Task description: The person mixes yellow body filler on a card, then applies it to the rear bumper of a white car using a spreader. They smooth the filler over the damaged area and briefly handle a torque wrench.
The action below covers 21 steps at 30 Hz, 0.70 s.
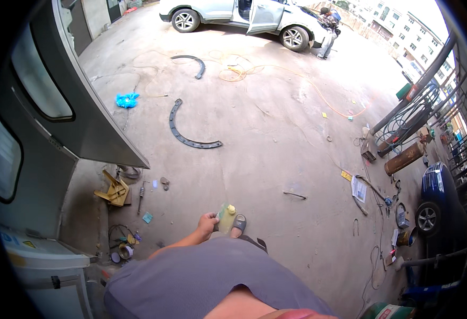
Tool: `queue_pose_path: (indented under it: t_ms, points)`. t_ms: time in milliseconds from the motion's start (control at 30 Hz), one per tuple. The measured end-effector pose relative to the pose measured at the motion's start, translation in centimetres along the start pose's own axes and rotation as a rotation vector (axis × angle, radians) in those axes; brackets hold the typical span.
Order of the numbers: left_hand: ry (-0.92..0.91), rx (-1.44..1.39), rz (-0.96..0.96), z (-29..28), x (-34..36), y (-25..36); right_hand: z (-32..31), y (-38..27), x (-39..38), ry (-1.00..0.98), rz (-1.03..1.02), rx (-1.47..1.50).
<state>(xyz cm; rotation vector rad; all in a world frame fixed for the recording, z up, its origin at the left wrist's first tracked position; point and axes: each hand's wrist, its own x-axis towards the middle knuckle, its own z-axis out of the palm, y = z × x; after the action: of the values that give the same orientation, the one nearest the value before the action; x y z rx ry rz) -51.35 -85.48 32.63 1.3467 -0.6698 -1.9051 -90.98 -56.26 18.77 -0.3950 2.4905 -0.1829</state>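
Low in the middle, my left hand (pixel 207 221) is closed on the left side of a translucent yellowish plastic jug (pixel 225 219) with a pale yellow cap. A green patch shows on the jug's side by my fingers. It hangs in front of my body, just left of my sandalled foot (pixel 239 225). My right hand does not show. Ahead on the concrete lie two dark curved strips (pixel 183 137), apart from both the jug and my hand.
A grey open door (pixel 92 90) of a booth stands at left, with a yellow wooden stool (pixel 115 190) beside it. A yellow hose (pixel 297 72) snakes toward a silver car (pixel 255 16), where a person (pixel 329 32) stands. A rusty cylinder (pixel 404 158) and a dark blue car (pixel 438 196) are at right.
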Motion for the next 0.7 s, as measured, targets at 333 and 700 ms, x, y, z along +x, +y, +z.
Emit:
queue_pose_path:
  t_ms: [333, 700]
  points:
    - [0.328, -0.144, 0.212, -2.8, 12.8, 12.5, -4.8, -26.5, 15.2, -0.047, -0.154, 0.176]
    - [0.442, -0.311, 0.188, -9.2, 34.6, 24.5, -1.8, -50.0, 23.5, -0.023, -0.342, -0.401]
